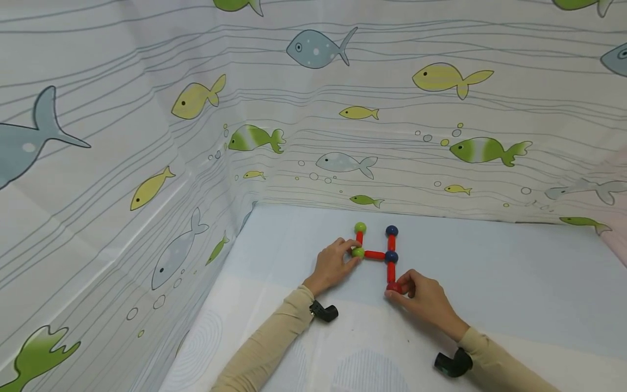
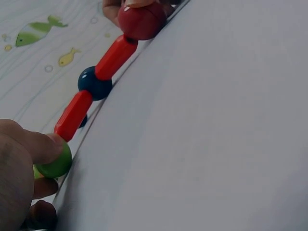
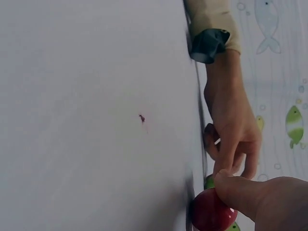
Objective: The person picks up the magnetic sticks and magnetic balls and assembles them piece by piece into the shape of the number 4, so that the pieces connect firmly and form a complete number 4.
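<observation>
On the table lies a joined figure of coloured balls and red rods, shaped like a 4. My left hand [image 1: 334, 267] pinches the near green ball [image 1: 358, 252] between thumb and fingers. From it one rod leads back to another green ball [image 1: 360, 227]. A second rod [image 1: 375, 255] runs right to a blue ball [image 1: 391, 257]. That blue ball joins a far blue ball [image 1: 392, 231] and, by a nearer rod [image 1: 391, 273], the red ball [image 1: 393, 288]. My right hand [image 1: 427, 298] pinches the red ball, which looks larger in the left wrist view [image 2: 142, 20].
A pale blue and white cloth [image 1: 490, 272] covers the table. Fish-patterned curtains [image 1: 294, 109] rise along its back and left edges. Black wrist cameras [image 1: 324, 312] sit on both sleeves. A small dark speck [image 3: 142, 118] marks the cloth in the right wrist view.
</observation>
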A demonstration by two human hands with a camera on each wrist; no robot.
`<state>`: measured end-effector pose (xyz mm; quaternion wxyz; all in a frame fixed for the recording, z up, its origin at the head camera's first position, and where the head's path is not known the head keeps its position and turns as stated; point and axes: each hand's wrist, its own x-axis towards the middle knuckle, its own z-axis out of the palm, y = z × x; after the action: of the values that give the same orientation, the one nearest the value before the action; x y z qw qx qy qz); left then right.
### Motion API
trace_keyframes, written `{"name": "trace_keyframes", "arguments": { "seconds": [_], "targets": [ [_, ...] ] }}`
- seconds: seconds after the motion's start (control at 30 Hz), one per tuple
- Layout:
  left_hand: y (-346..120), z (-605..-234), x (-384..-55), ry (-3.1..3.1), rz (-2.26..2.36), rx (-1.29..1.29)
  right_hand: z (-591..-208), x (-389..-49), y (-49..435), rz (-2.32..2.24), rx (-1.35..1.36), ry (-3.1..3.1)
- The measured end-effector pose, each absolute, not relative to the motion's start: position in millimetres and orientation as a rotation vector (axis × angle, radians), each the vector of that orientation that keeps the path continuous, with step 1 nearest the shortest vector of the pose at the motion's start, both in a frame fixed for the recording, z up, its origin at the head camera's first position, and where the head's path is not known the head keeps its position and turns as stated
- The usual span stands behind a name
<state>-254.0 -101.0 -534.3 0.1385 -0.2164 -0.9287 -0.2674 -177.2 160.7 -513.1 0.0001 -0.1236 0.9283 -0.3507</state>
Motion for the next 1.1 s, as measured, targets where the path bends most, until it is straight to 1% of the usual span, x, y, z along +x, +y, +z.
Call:
{"name": "trace_keyframes", "arguments": {
  "seconds": [0.3,1.1],
  "targets": [
    [-100.6,-534.3,-253.0,-2.689,-0.78,-0.626,-510.9,-176.4,156.2,-1.016,-0.299,2.915],
    [-100.7,-537.3,-252.3,-2.68,-0.761,-0.62,-510.6,-171.4,154.9,-0.986,-0.324,2.934]
  ]
}}
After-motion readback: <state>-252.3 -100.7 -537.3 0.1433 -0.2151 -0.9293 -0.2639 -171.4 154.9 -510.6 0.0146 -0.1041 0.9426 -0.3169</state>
